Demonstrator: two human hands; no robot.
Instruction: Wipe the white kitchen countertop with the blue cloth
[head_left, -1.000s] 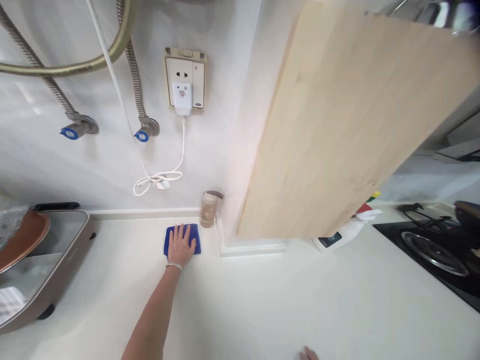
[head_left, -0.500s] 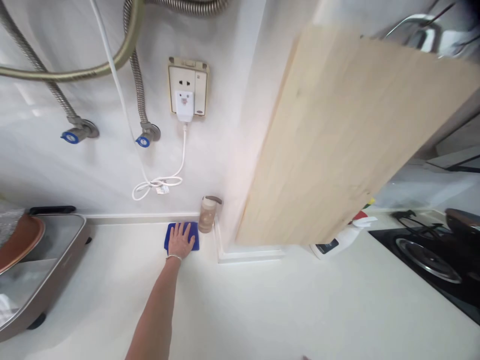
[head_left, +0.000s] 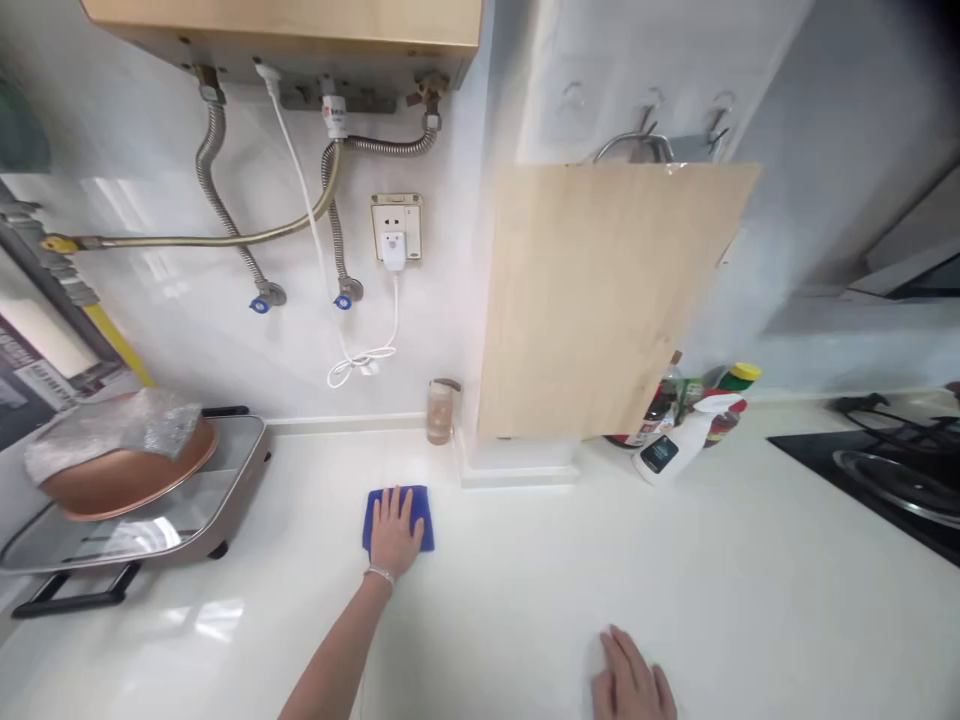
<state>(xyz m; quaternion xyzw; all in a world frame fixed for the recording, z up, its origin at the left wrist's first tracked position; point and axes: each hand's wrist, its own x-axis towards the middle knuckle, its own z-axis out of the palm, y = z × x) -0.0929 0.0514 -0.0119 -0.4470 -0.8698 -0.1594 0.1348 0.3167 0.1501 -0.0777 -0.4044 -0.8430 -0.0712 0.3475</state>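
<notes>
My left hand [head_left: 396, 535] lies flat with its fingers spread on a folded blue cloth [head_left: 425, 510], pressing it to the white countertop [head_left: 510, 590]. A bracelet circles that wrist. Behind the cloth, against the wall corner, stands a small clear brownish bottle [head_left: 439, 412] with a strap. At the bottom edge of the view, my right hand [head_left: 634, 680] rests by the counter surface, fingers loosely bent and slightly apart, with nothing seen in it. Its lower part is cut off by the frame.
A lidded electric pan [head_left: 247, 450] with a copper-coloured pan [head_left: 135, 480] on top stands left. A wooden board [head_left: 592, 300] hangs on the pillar. A white spray bottle [head_left: 675, 450] and other bottles stand beyond it, near a black stove [head_left: 817, 460]. Hoses and a plugged cord hang above.
My left hand and the blue cloth have slid back from the wall, away from the clear bottle. My right hand has come further into view. The camera view has tilted up.
</notes>
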